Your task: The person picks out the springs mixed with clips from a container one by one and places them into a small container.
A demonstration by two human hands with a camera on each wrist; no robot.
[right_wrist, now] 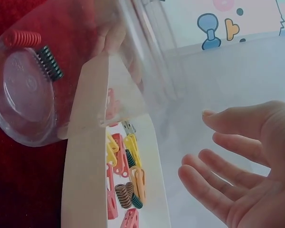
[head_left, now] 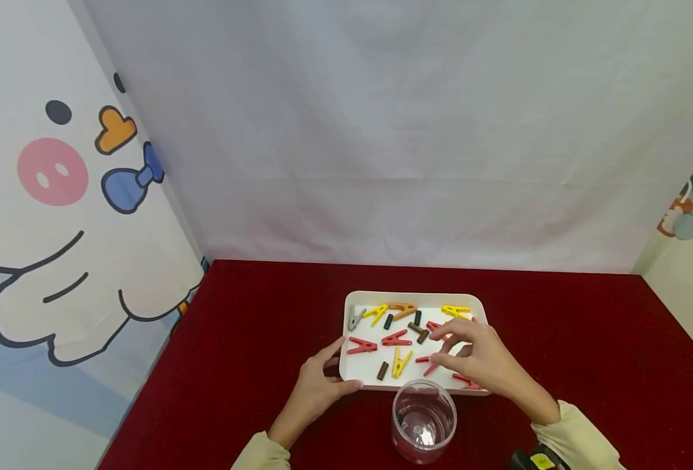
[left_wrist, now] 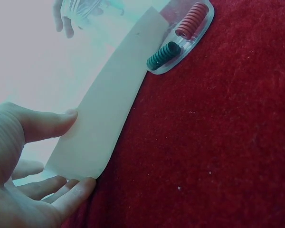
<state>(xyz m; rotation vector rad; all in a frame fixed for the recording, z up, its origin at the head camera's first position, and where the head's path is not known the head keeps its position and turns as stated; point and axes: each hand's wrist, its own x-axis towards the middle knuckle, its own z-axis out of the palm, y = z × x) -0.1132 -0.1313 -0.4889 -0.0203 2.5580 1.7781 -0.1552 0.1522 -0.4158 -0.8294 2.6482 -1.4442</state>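
My left hand (head_left: pixel 317 390) holds the near left corner of a white tray (head_left: pixel 355 365), thumb at the front wall and fingers along the side. Above the tray's right part hovers my right hand (head_left: pixel 478 352), fingers apart; the right wrist view shows nothing between them. Several plastic spring clips lie in the tray: red (head_left: pixel 361 345), yellow (head_left: pixel 402 363), orange (head_left: pixel 404 310) and grey (head_left: pixel 355 318). Among them are brown coil springs (head_left: pixel 383 370) and dark ones (head_left: pixel 388 321). A clear jar (head_left: pixel 424 418) stands before the tray, containing a red spring (right_wrist: pixel 23 38) and a green spring (right_wrist: pixel 49 62).
Dark red cloth (head_left: pixel 276 326) covers the table. A pale curtain (head_left: pixel 405 143) hangs behind it, and a cartoon-printed panel (head_left: pixel 47 261) stands on the left. A black object with a yellow label (head_left: pixel 541 461) is at the right sleeve.
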